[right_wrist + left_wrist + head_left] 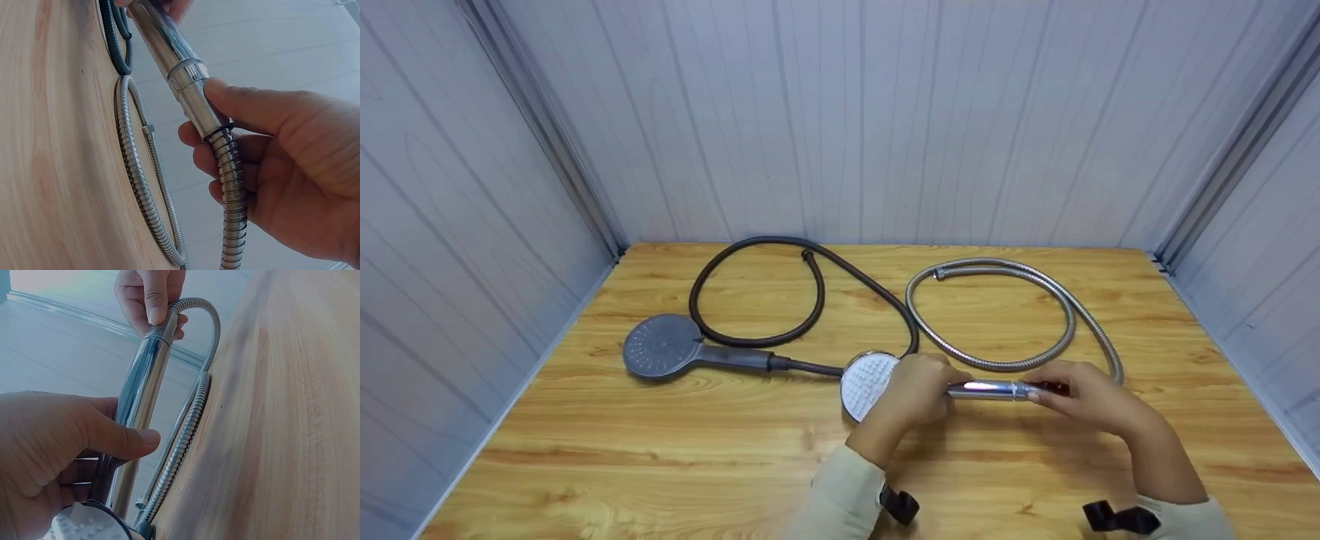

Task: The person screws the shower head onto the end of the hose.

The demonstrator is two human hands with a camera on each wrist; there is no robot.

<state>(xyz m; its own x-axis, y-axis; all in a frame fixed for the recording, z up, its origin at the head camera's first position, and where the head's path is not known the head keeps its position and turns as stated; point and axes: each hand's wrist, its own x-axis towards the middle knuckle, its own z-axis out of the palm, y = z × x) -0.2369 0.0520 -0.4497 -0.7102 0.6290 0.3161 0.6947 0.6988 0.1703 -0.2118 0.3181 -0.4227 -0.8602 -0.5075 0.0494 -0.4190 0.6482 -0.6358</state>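
Observation:
My left hand [919, 386] grips a chrome shower head by its handle [132, 394], thumb laid across the front. The round white face [868, 382] of that shower head shows to the left of the hand. At the handle's other end, my right hand [1084, 394] pinches the hose's metal end fitting [197, 107] between thumb and fingers. Fitting and handle meet end to end in one line. From the fitting the silver ribbed hose [230, 197] runs past the right fingers and loops on the table behind the hands.
A dark grey shower head [664, 346] lies at left on the wooden table [697, 465], joined to a black hose [757, 238] looped behind it. The free end [939, 274] of the silver hose rests near the back. White panels [847, 120] enclose the table's back and sides.

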